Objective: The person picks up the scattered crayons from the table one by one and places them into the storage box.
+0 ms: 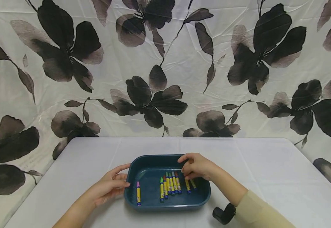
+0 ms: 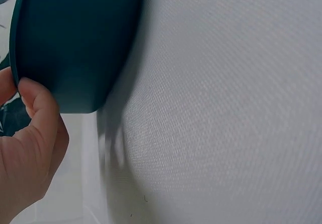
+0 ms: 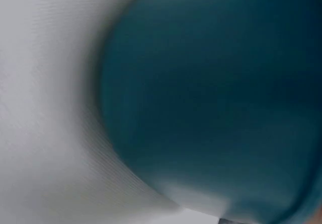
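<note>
A dark teal tray (image 1: 151, 207) with rounded corners sits on the white table. My left hand (image 1: 108, 186) pinches its left rim, thumb and finger on either side of the wall in the left wrist view. Several crayons in yellow wrappers lie side by side in the tray's middle, among them a green-tipped crayon (image 1: 161, 190). A pink-tipped crayon (image 1: 138, 193) lies alone near the left end. My right hand (image 1: 198, 166) reaches over the far right rim, its thumb and fingers curled at the upper end of a crayon (image 1: 188, 186), with another crayon (image 1: 193, 184) beside it. Their tips are hidden.
A black strap-like piece (image 1: 223, 213) shows by the right sleeve (image 1: 259, 209). The white table (image 1: 91, 158) extends around the tray. Behind it hangs a floral cloth (image 1: 182, 63). In the right wrist view, the tray's outer wall (image 3: 201, 93) fills most of the picture.
</note>
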`<state>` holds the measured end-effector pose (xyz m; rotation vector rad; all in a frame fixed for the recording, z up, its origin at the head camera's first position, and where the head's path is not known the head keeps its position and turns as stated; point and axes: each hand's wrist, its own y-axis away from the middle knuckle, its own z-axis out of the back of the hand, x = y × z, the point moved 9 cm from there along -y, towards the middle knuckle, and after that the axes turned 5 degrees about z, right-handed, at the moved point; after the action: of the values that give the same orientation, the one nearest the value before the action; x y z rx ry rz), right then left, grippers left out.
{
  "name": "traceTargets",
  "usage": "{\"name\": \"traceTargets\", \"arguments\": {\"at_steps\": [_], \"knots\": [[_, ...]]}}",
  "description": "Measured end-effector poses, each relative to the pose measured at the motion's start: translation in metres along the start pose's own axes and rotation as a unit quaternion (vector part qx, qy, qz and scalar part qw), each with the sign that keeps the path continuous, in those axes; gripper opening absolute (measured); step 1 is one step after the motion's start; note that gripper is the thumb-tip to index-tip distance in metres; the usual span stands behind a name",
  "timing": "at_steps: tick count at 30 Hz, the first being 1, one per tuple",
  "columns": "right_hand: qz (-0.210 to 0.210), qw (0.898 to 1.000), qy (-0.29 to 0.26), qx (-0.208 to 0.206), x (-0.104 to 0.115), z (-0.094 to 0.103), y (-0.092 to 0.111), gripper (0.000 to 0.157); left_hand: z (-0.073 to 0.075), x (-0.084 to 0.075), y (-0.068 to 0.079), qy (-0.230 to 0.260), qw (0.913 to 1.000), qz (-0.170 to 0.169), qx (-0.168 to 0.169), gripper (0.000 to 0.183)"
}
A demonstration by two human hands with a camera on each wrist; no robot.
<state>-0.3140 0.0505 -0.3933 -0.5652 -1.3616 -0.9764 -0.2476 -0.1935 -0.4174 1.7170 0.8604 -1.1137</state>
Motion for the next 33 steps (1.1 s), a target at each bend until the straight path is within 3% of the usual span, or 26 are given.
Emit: {"name": "traceTargets", "arguments": {"at_steps": [16,33], "knots": [[0.026,0.999,-0.003,0.022,0.023,0.036,0.022,0.05,0.002,-0.003,0.002,-0.025,0.9995,0.004,-0.018,0.08],[0.023,0.999,0.021,0.024,0.022,0.074,0.055,0.042,0.0,-0.004,0.003,-0.035,0.9994,-0.008,-0.005,0.078]]}}
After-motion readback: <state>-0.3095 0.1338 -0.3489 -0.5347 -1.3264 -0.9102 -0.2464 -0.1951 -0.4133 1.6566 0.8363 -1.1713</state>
